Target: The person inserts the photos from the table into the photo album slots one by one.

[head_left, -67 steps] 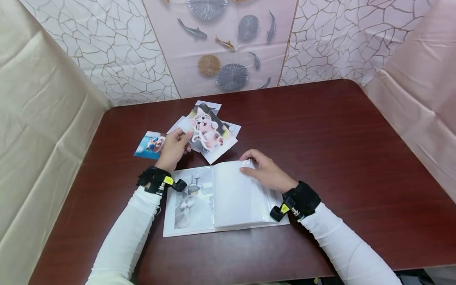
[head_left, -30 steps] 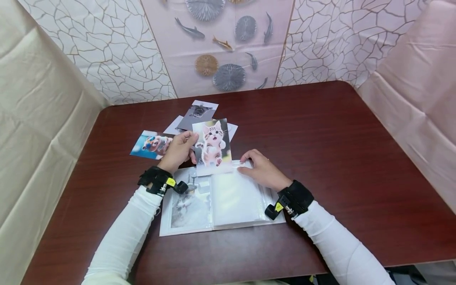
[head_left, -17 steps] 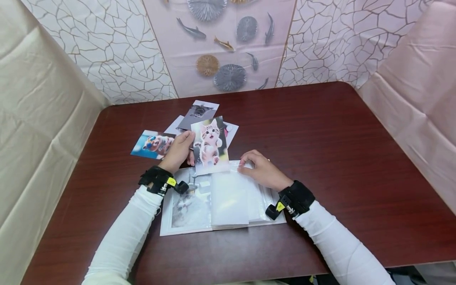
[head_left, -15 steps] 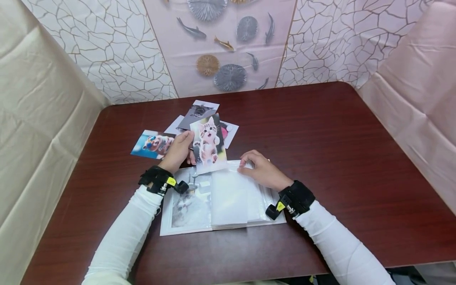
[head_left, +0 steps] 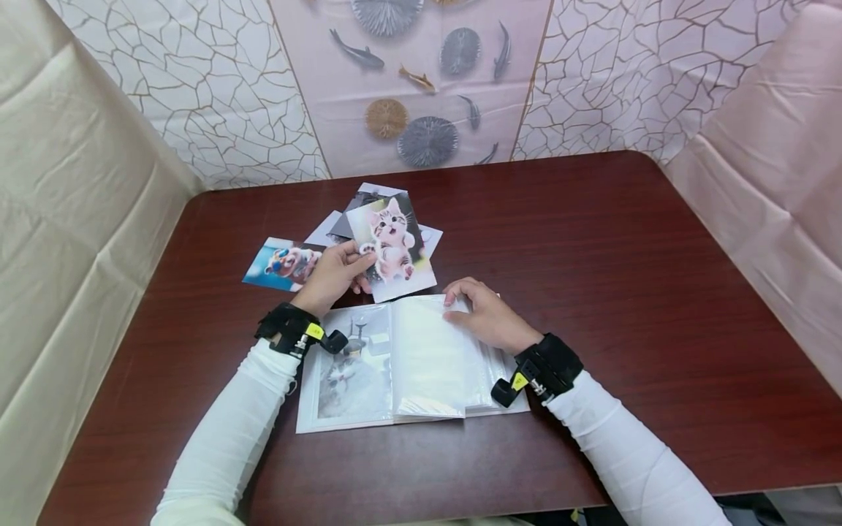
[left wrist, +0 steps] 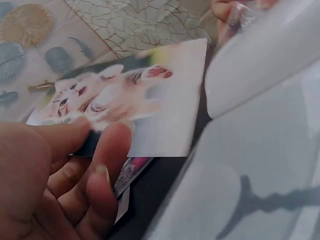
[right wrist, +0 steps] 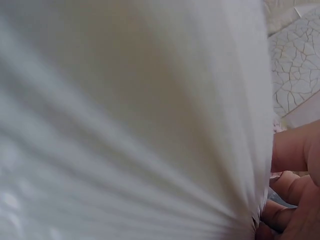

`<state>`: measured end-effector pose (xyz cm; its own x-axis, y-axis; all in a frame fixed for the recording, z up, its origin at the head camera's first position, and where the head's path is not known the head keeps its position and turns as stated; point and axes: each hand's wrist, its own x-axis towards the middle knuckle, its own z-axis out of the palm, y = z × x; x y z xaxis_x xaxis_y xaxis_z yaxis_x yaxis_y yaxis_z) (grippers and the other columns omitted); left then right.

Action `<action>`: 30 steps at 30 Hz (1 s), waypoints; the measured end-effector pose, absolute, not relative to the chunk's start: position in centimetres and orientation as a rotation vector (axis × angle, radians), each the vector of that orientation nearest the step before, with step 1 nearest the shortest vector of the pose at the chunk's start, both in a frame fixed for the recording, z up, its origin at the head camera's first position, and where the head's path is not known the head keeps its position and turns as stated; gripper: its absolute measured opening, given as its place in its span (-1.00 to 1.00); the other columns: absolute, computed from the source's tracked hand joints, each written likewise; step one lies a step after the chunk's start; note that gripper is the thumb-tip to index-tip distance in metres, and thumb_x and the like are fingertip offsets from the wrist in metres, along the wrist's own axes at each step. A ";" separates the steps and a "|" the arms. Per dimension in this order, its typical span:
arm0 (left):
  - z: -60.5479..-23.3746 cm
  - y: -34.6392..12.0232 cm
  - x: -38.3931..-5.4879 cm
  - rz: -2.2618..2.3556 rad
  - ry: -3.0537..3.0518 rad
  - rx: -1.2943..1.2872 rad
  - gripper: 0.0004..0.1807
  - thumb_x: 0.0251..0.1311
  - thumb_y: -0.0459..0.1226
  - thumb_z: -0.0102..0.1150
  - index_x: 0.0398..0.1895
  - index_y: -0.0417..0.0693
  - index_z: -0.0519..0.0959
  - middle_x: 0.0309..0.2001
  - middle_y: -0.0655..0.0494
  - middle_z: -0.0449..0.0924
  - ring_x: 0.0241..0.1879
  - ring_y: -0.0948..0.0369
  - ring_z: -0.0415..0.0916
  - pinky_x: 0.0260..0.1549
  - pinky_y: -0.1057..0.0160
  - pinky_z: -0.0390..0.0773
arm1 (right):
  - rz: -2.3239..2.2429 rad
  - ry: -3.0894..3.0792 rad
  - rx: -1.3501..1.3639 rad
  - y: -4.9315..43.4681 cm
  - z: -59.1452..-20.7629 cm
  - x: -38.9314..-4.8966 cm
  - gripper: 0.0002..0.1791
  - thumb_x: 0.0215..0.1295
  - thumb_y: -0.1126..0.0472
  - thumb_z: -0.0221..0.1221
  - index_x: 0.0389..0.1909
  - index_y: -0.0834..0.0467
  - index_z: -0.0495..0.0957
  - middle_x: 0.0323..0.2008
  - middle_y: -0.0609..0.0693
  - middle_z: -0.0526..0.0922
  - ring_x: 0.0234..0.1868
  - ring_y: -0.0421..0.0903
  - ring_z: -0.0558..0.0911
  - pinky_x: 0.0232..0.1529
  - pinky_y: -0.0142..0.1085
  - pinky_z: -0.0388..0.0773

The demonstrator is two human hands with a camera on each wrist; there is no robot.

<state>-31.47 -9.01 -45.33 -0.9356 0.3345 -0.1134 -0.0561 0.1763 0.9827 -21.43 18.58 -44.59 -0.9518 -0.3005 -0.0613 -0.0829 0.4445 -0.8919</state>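
In the head view my left hand (head_left: 334, 276) pinches a kitten photo (head_left: 393, 248) by its left edge, tilted just beyond an open photo album (head_left: 309, 409). The left wrist view shows thumb and fingertips on that photo (left wrist: 175, 100), the kitten lying sideways there. My right hand (head_left: 490, 314) pinches the top of a clear album sleeve (head_left: 427, 358), raised off the pages beneath. Close up in the right wrist view, the sleeve (right wrist: 125, 125) is creased toward the fingers (right wrist: 292, 150). Behind the album's left-hand sleeve lies a pale cat photo (head_left: 351, 383).
Several loose photos, among them a grey one (head_left: 342, 228), lie overlapped behind the held photo. A blue photo (head_left: 284, 264) rests left of them, partly behind my left hand. The brown table (head_left: 625, 292) meets patterned cloth (head_left: 421, 80) at the back.
The kitten photo has moved from over the album's top edge back toward the loose photos and tilted. The right hand stays at the sleeve's top, and the sleeve now bulges more.
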 end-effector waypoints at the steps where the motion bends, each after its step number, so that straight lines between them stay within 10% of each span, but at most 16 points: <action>1: -45.3 -9.0 -31.4 1.799 2.175 0.272 -0.81 0.51 -0.15 0.06 -0.13 -0.10 0.43 -0.56 0.21 0.59 -0.65 0.30 0.58 -0.60 0.39 0.50 | -1.529 2.482 -0.339 18.6 -44.7 -21.4 -0.94 0.38 0.39 0.19 -0.21 0.26 0.49 0.15 0.19 0.52 0.30 0.13 0.41 0.47 0.04 0.17; 10: -45.3 -8.4 -31.0 1.754 2.276 0.284 -0.63 0.52 0.02 -0.01 0.03 -0.10 0.46 -0.70 0.10 0.46 -0.80 0.19 0.52 -0.75 0.28 0.46 | -1.632 2.438 -0.392 18.5 -44.6 -21.6 -0.95 0.43 0.39 0.16 -0.16 0.30 0.52 0.11 0.21 0.53 0.28 0.13 0.44 0.50 0.05 0.18; 18: -44.7 -6.8 -31.2 1.853 2.332 0.330 -0.63 0.49 0.02 0.05 -0.29 -0.09 0.42 -0.71 0.14 0.46 -0.79 0.16 0.54 -0.73 0.28 0.42 | -1.684 2.443 -0.396 18.6 -44.6 -21.7 -0.93 0.39 0.41 0.20 -0.16 0.29 0.55 0.05 0.18 0.52 0.21 0.10 0.45 0.46 0.02 0.23; 30: -44.9 -6.0 -31.1 1.733 2.401 0.452 -0.69 0.50 -0.05 0.06 -0.23 -0.13 0.51 -0.69 0.08 0.49 -0.76 0.16 0.55 -0.66 0.22 0.42 | -1.728 2.459 -0.400 18.5 -44.5 -21.5 -0.95 0.41 0.37 0.20 -0.17 0.26 0.56 0.02 0.15 0.48 0.07 0.01 0.39 0.10 -0.19 0.25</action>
<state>-31.10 -5.99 -44.94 -0.9440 0.3251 0.0567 0.1562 0.2889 0.9445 -21.52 18.54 -44.47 -0.9593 -0.2757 0.0609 -0.1506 0.3174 -0.9362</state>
